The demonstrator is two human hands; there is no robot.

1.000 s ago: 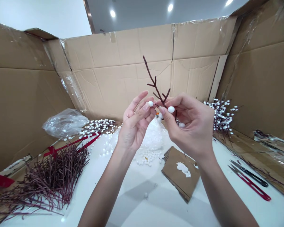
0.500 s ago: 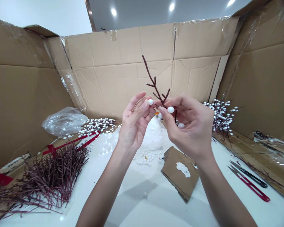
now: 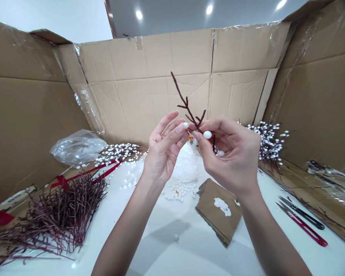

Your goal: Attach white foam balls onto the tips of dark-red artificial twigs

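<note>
Between thumb and index finger, my left hand (image 3: 165, 147) pinches a small white ball (image 3: 186, 125), which sits against the tip of a side twig. My right hand (image 3: 232, 153) is closed on a dark brown twig (image 3: 180, 92) with several short side shoots, its bare top slanting up to the left. Another white ball (image 3: 207, 135) shows on the twig beside my right thumb, and a third (image 3: 220, 153) by the right palm. The lower stem is mostly hidden by my right hand.
A cardboard piece (image 3: 218, 212) bears white glue. Red and black thread snips (image 3: 303, 222) lie right. Bare twigs (image 3: 63, 211) are piled left. Loose white balls (image 3: 178, 191) and a clear plastic bag (image 3: 79, 147) lie farther back; white-balled branches (image 3: 268, 142) stand right. Cardboard walls (image 3: 149, 92) surround the table.
My left hand has brought the small white ball slightly right, onto the side twig's tip. The twig's top has dipped a little down and left.
</note>
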